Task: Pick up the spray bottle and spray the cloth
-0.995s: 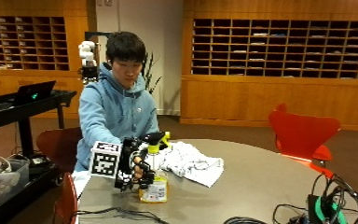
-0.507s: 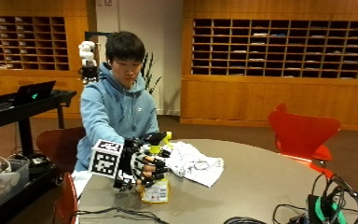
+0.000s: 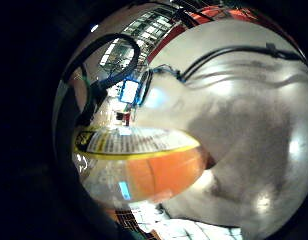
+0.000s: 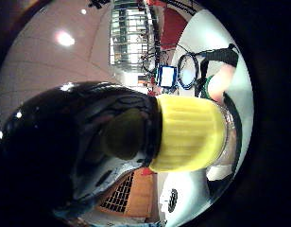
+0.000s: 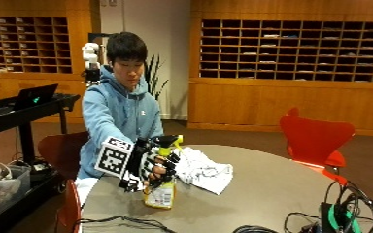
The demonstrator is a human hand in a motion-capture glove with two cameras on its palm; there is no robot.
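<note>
Wrapping the neck of the clear plastic spray bottle with the yellow trigger head and orange liquid [image 5: 161, 182], my black-gloved right hand [image 5: 149, 167] has its fingers curled round the bottle just under the head, as the outside view shows it. The bottle stands upright with its base at or just above the round grey table [image 5: 270, 194]; I cannot tell from here whether it has left the surface. The crumpled white cloth with dark markings [image 5: 202, 170] lies on the table at about two o'clock from the bottle, just beside it. In the thumb-side palm view the ribbed yellow collar [image 4: 188, 132] sits right against the palm, and the other palm view shows the labelled body with the orange liquid filling the lower part [image 3: 144, 165]. I judge the bottle partly full, so it should feel bottom-heavy and want to swing under a high hold. The plastic wall looks smooth and would likely be slippery lower down, while the ribbed collar gives better purchase and leaves a finger free for the trigger, so the neck is where I would keep hold. The cloth is soft and limp and will not resist the spray. The nozzle direction I cannot make out.
</note>
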